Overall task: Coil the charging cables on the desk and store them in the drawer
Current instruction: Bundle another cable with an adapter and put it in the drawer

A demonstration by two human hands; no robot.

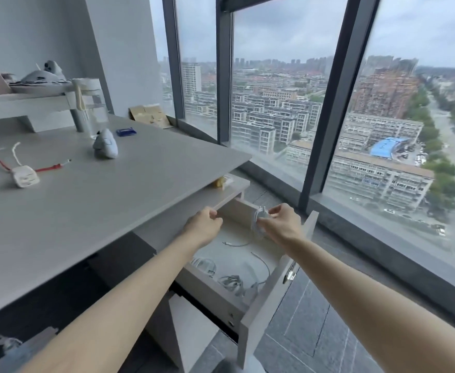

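The drawer [269, 297] under the desk stands pulled out, with several coiled white cables [230, 281] lying on its floor. Over its far end my right hand [281, 222] pinches a small coil of white cable [260, 220], whose loose end hangs down into the drawer. My left hand [203, 224] hovers with curled fingers just left of that coil, above the drawer's back corner; whether it holds a strand I cannot tell. On the desk [100, 200] at the left lie a white charger block [24, 177] with a red cable [49, 168] and a white cable [15, 152].
A grey plush toy [105, 145] and a small blue packet [125, 131] sit on the desk. A raised shelf [24, 103] at the back left carries a clear jug [92, 109]. Floor-to-ceiling windows [328, 117] run close along the right of the drawer.
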